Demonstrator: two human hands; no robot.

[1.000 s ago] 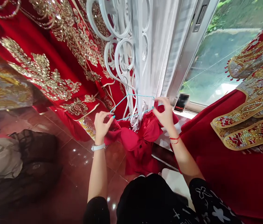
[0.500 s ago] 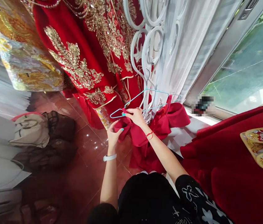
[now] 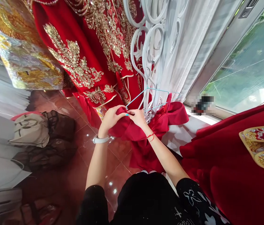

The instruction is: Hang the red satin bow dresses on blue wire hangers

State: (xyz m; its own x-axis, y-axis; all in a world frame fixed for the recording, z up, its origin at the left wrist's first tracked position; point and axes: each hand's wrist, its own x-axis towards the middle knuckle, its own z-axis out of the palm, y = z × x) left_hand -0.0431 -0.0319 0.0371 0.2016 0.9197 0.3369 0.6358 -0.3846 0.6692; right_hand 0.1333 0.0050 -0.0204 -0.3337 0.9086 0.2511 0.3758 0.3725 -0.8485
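Note:
A red dress (image 3: 138,131) with a large bow-like ruffle hangs from a thin light-blue hanger (image 3: 158,90). My left hand (image 3: 111,118) closes on the dress's upper edge near the hanger's left end, its fingers partly hidden behind the cloth. Right beside it, my right hand (image 3: 136,117) pinches the dress at its strap end, and the two thumbs almost touch. The hanger's left tip is covered by my hands. On the other side, a red beaded strap (image 3: 168,103) loops over the hanger's right arm.
Behind the hanger stands a white scrollwork metal frame (image 3: 154,47). Red garments with gold embroidery (image 3: 87,75) hang to the left, and more red cloth (image 3: 225,150) is at the right. Bags (image 3: 33,128) lie on the tiled floor (image 3: 94,168). A glass door (image 3: 244,68) is at the right.
My left hand has moved up and in from below, next to my right hand, and now covers the hanger's left end. The ruffle's left part has been pulled upward.

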